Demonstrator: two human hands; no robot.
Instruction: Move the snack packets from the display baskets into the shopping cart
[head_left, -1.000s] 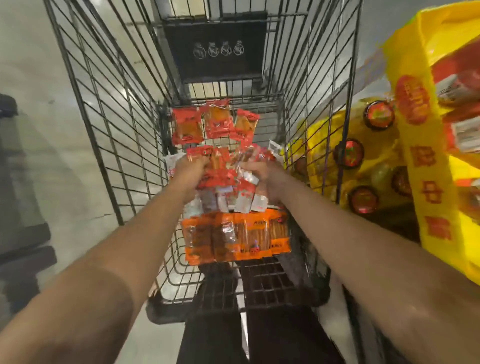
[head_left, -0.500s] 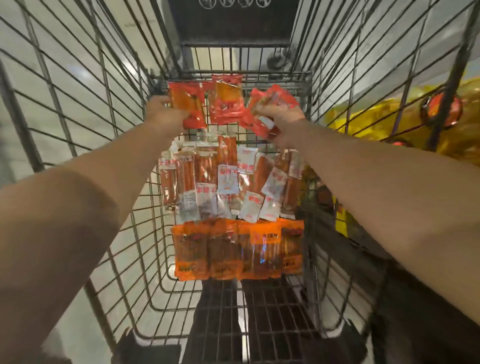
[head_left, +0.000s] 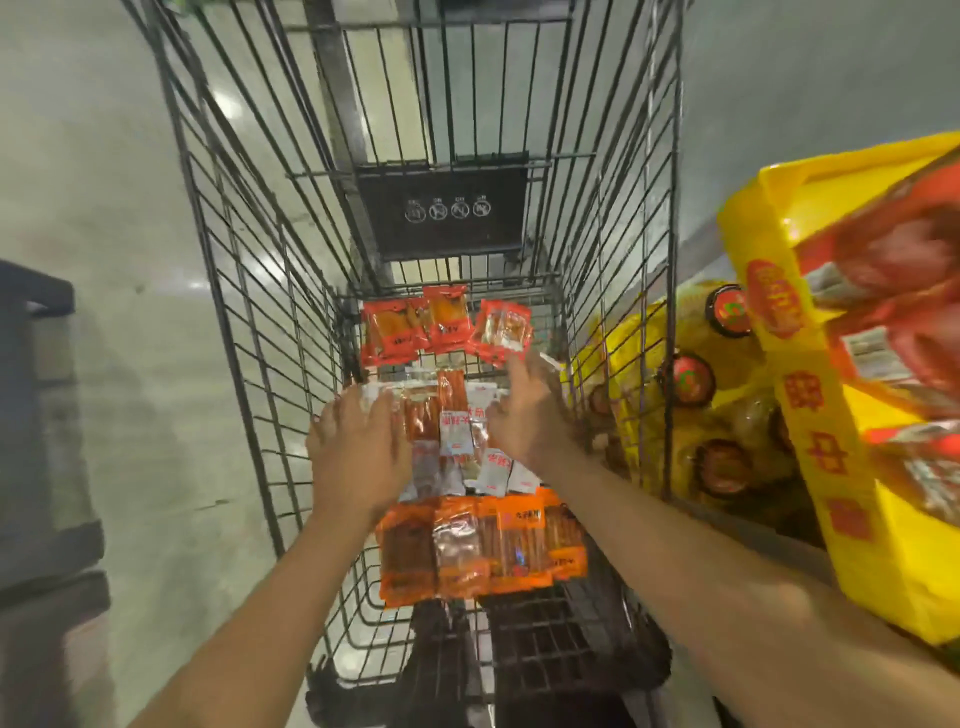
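We look down into a black wire cart (head_left: 249, 291), its thin bars forming a tapering grid around a flat mesh floor. Three rows of glossy, crinkled plastic packets lie on that floor: red packets (head_left: 410, 327) at the far end, clear sausage packets (head_left: 457, 431) with white labels in the middle, and orange packets (head_left: 483, 551), flat and rectangular, nearest us. Our left hand (head_left: 358, 452) hovers palm-down over the left edge of the middle row, fingers straight and spread, holding nothing; we cannot tell whether it touches the film. Our right hand (head_left: 530, 410) is blurred, fingers extended toward the far row, its grip loose and empty. Outside the cart's right wall stands a yellow display (head_left: 810, 478) with red characters, holding blurred red packs. A dark sign (head_left: 447, 208) with white round icons hangs on the cart's far end.
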